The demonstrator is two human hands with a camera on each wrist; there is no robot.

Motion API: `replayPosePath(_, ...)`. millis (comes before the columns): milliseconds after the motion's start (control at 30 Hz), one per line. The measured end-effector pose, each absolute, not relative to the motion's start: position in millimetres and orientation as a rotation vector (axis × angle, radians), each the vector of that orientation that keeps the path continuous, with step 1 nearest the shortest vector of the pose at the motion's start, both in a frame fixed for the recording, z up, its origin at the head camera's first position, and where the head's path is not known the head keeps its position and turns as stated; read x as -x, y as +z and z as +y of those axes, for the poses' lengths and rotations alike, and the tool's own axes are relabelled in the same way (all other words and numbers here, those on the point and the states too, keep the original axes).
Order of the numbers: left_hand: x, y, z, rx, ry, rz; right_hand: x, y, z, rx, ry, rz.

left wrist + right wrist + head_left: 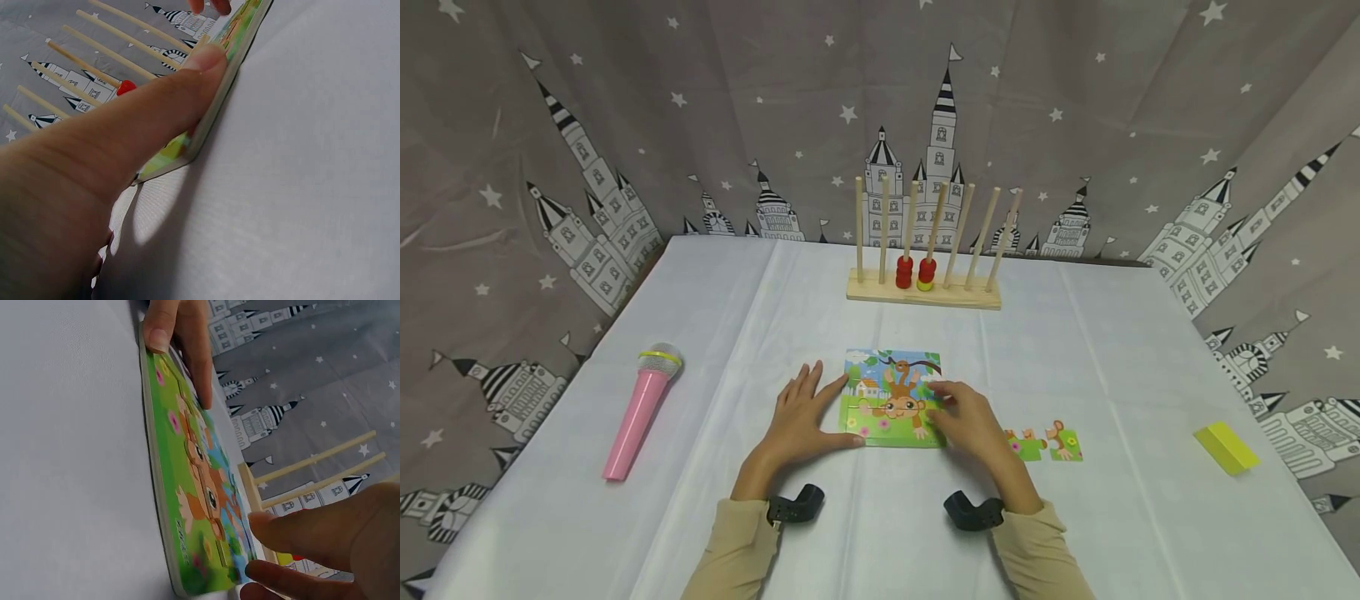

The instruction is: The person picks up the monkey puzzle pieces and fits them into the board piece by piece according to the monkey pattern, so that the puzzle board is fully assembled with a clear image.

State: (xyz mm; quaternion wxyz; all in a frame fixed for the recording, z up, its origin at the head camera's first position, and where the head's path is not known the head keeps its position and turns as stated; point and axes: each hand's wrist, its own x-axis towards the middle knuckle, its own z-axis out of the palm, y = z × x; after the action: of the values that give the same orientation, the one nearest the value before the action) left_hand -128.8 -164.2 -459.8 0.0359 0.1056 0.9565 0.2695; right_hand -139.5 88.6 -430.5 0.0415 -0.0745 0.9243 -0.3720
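Microphone: pink toy microphone with a grey mesh head and yellow ring [643,408], lying well left of the puzzle board.
Left hand: left hand [805,421] at the board's left side, fingers spread and gripping nothing; thumb rests on the near-left corner.
Puzzle board: square, thin, glossy board with a monkey picture and green border [895,443], flat between the hands. Judged light, stiff and slightly slippery; best held by opposite side edges.
Peg stand: pale wooden base with upright rods and red and yellow beads [925,297], beyond the board.
Right hand: right hand [966,421] at the board's right edge, fingers bent, thumb apart; no piece visible between them.
Loose pieces: flat green picture pieces [1066,446], right of the board. Judged light and easily bent at the tabs; pinch by opposite edges.
Block: yellow block [1227,447], far right of the board.
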Motion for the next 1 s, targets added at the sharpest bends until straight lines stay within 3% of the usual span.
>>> replayPosePath(567, 128.9, -460.7, -164.4, -0.321, 0.83, 2.943, 136.5, -418.8, 154.9, 0.275, -0.881, 2.725)
replayPosePath(1000, 128.6, -459.2, -163.9, -0.324, 0.831, 2.938, 132.6, -429.1, 163.4, 0.301, -0.849, 2.713)
